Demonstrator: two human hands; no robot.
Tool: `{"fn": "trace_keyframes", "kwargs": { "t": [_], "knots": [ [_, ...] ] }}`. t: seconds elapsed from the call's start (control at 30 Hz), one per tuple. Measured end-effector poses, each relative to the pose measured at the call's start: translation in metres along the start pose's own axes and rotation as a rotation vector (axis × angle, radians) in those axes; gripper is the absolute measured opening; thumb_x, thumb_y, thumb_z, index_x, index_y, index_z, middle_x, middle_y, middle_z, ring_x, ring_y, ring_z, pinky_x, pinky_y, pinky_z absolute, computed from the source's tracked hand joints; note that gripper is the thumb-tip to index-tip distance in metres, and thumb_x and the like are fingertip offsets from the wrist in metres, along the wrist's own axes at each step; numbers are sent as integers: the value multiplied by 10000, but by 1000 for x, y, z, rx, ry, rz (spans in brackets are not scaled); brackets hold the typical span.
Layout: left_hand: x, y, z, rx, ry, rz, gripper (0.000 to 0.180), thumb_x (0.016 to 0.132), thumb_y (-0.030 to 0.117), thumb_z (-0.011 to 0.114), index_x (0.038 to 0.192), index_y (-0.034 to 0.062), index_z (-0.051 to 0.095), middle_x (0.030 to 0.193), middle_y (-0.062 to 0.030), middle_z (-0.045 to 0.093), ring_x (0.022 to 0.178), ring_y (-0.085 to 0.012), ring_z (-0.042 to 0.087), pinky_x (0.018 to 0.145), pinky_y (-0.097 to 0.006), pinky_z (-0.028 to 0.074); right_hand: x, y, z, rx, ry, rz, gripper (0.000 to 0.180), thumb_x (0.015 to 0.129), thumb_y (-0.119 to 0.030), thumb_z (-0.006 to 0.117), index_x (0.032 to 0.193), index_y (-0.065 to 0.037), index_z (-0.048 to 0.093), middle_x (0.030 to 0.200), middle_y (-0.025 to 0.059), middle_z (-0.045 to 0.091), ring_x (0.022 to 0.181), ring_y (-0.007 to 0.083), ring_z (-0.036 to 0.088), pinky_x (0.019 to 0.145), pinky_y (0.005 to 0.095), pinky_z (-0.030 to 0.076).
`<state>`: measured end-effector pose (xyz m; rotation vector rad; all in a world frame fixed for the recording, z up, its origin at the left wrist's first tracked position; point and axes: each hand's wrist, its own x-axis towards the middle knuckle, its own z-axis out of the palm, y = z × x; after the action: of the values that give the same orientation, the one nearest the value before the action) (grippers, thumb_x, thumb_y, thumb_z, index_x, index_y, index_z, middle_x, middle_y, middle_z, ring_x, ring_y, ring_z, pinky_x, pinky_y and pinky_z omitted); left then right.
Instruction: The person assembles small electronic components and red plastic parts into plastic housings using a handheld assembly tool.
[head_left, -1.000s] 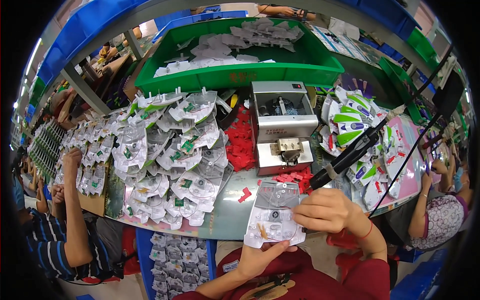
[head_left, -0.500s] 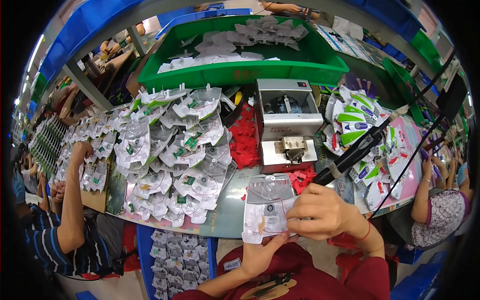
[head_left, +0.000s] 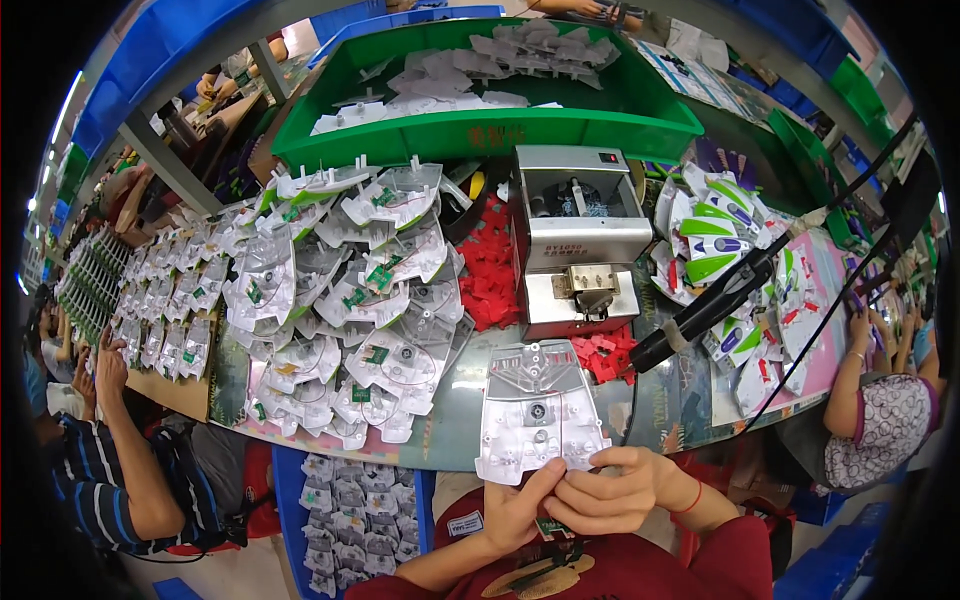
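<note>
The 2 hands are meeting at the near end of a white shell (head_left: pixel 510 440), over the front of the table (head_left: pixel 455 445). The left hand (head_left: pixel 515 515) is gripping it, apparently keeping its hollow side upward; whether the right hand (head_left: pixel 615 492) is pinching it, I cannot tell. The smooth plastic is tapering toward a cloudy, see-through end.

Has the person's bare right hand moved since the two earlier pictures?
Yes: the bare right hand has moved down the view, farther from the boxy silver metal machine.
</note>
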<state>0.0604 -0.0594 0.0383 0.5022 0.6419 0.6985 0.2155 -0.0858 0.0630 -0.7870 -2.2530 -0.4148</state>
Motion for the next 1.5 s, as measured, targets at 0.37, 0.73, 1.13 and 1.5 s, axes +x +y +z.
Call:
{"fn": "trace_keyframes", "kwargs": {
  "t": [0.37, 0.73, 1.13, 1.5],
  "knots": [
    [20, 24, -23, -100, 173, 141, 471, 772, 69, 452, 1220, -33, 351, 1039, -181, 565, 934, -323, 584, 570, -335, 569, -34, 13, -11, -25, 235, 790, 214, 656, 58, 602, 848, -33, 625, 779, 87, 619, 626, 214, 573, 546, 299, 429],
    [22, 24, -26, -90, 102, 203, 533, 783, 55, 446, 1272, -39, 256, 1147, -213, 485, 967, -390, 551, 645, -382, 561, -35, 25, 26, 200, -34, 1034, 183, 716, 34, 607, 892, -16, 611, 806, 110, 580, 719, 254, 578, 611, 315, 461],
    [24, 26, -19, -64, 142, 266, 497, 772, 52, 455, 1245, -23, 323, 1117, -174, 519, 959, -347, 567, 672, -371, 557, -36, 45, 18, 104, -308, 745, 282, 626, 15, 598, 898, -59, 619, 998, 82, 567, 850, 246, 557, 677, 317, 479],
    [26, 27, -21, -68, 144, 230, 545, 745, 12, 455, 1265, -12, 294, 1144, -187, 493, 988, -379, 543, 743, -407, 534, -44, 56, 39, 125, -511, 639, 330, 649, 3, 557, 974, -41, 590, 1039, 83, 559, 882, 251, 550, 686, 326, 493]
  ]
}}
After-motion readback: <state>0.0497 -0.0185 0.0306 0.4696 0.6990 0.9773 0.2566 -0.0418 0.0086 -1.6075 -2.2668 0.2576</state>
